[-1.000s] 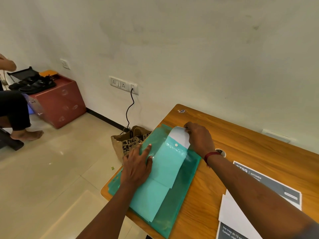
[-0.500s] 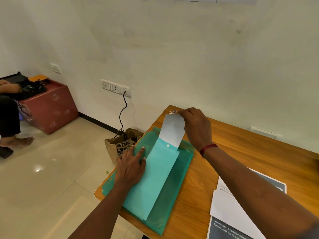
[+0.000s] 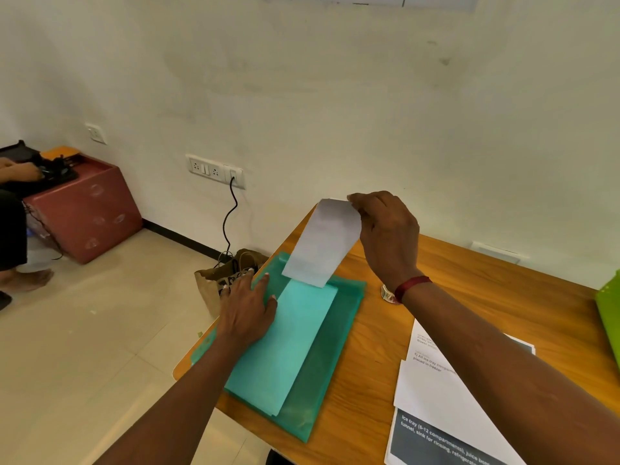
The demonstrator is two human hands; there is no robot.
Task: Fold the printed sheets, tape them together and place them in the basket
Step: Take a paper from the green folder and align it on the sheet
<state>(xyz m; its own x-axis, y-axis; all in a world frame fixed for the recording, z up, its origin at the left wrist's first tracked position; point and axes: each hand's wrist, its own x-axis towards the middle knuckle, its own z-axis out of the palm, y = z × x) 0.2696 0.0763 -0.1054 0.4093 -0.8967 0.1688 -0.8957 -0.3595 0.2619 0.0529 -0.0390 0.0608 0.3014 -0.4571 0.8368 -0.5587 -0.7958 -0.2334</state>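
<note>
Printed sheets point(image 3: 422, 391) lie at lower right while, mid-frame, the left hand point(image 3: 246, 317) presses flat on a green folder point(image 3: 335, 347) and the right hand point(image 3: 389, 236) pinches a white sheet point(image 3: 323, 243) rising from it, which a skewed tug could crease or tear.

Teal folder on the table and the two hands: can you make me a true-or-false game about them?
1. The right hand pinches the white paper sheet by its top edge. True.
2. The left hand is held high above the teal see-through plastic folder. False: it lies flat on the folder.
3. The printed sheets lie on the wooden table. True.
4. The brown paper bag stands on the table. False: it stands on the floor beside the table.
</note>
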